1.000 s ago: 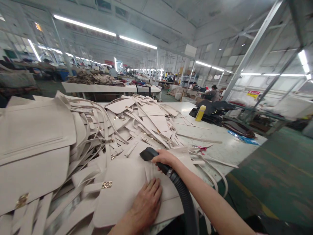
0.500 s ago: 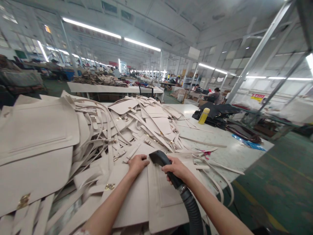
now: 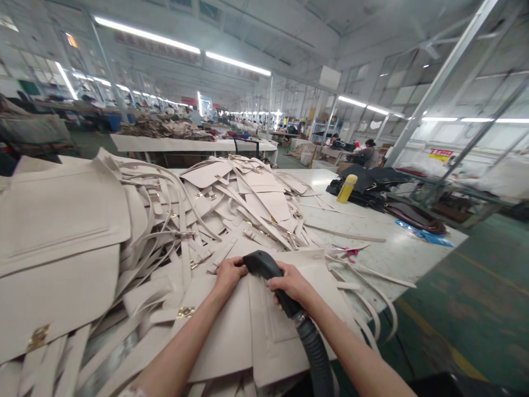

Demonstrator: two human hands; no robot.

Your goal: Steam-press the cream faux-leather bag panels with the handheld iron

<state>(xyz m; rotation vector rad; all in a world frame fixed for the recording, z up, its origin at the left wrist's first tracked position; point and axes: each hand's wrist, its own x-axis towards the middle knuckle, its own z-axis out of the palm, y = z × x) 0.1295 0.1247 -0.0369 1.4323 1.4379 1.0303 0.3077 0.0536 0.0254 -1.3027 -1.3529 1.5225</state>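
Note:
My right hand [image 3: 291,286] is wrapped round a black nozzle [image 3: 261,264] on a ribbed hose [image 3: 314,347]. The nozzle's tip points left, just above the upper edge of a beige bag panel [image 3: 285,353] with a raised rectangular pocket. My left hand [image 3: 230,274] is closed at the upper edge of the beige pieces, fingertips right by the nozzle's tip; they seem to pinch the panel's edge, partly hidden. Another flat beige panel [image 3: 223,331] lies under my left forearm. A gold clasp [image 3: 185,312] shows to its left.
Beige bag parts and straps are heaped on the left [image 3: 66,209] and behind my hands [image 3: 264,190]. Scissors with pink handles [image 3: 351,252], a yellow bottle [image 3: 347,188] and black bags [image 3: 372,184] lie on the table's [image 3: 413,248] right. People sit at work farther back.
The nozzle and my right hand have shifted a little left and up, bringing the tip against my left fingertips. The panel under the nozzle has turned slightly. The camera view has shifted slightly.

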